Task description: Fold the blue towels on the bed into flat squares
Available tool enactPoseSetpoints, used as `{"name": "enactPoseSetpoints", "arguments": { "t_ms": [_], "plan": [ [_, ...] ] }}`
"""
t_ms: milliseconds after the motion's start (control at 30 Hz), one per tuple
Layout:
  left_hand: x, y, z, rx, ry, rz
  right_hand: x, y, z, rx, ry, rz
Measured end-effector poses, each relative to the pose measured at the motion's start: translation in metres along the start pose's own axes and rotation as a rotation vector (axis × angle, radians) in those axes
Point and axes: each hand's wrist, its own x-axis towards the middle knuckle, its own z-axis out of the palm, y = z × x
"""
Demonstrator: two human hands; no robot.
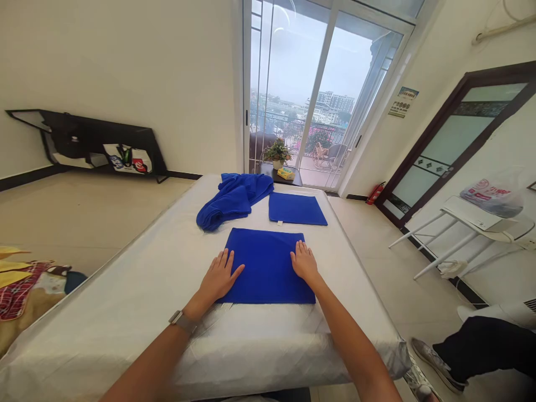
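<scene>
head view: a smooth, squared blue cloth (267,271) lies on the near half of the white surface (163,273). left hand (218,276) and right hand (305,262) lie flat over the cloth's side edges, gripping nothing. the surface is widely bare leftward, less so rightward; its far end bears a second cloth (298,209) and a blue heap (237,195).

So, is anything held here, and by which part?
Nothing is held; left hand and right hand rest flat on the nearer blue cloth, at its sides.
</scene>
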Motion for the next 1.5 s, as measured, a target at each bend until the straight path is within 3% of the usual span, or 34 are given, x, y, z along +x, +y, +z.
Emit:
{"name": "enactPoseSetpoints", "arguments": {
  "t_ms": [167, 333, 433, 533, 600, 700, 833, 933, 1067, 1367, 1500],
  "plan": [
    [0.000, -0.002, 0.004, 0.009, 0.024, -0.003, 0.042, 0.004, -0.001, 0.029, 0.020, 0.020],
    [-0.003, -0.002, 0.006, 0.054, 0.015, 0.001, 0.052, 0.014, 0.018, 0.055, 0.033, 0.061],
    [0.004, -0.002, -0.002, 0.103, -0.018, 0.004, 0.053, 0.017, 0.025, 0.055, 0.055, 0.057],
    [0.027, 0.009, -0.020, 0.139, -0.061, -0.049, 0.054, 0.017, 0.025, 0.053, 0.062, 0.053],
    [0.050, 0.030, -0.030, 0.144, -0.012, -0.045, 0.054, 0.016, 0.024, 0.054, 0.061, 0.053],
    [0.084, 0.081, -0.033, 0.076, 0.081, 0.149, 0.053, 0.015, 0.023, 0.053, 0.067, 0.051],
    [0.112, 0.153, -0.012, -0.071, 0.111, 0.427, 0.051, 0.015, 0.022, 0.023, 0.069, 0.030],
    [0.122, 0.173, 0.008, -0.108, 0.084, 0.413, 0.050, 0.016, 0.022, 0.012, 0.053, 0.025],
    [0.125, 0.152, 0.021, -0.100, 0.014, 0.298, 0.050, 0.015, 0.021, 0.018, 0.078, 0.034],
    [0.118, 0.028, 0.006, -0.013, -0.014, 0.001, 0.051, 0.014, 0.021, 0.057, 0.048, 0.058],
    [0.112, 0.001, 0.004, -0.027, 0.003, -0.068, 0.052, 0.012, 0.019, 0.032, 0.028, 0.072]
  ]
}}
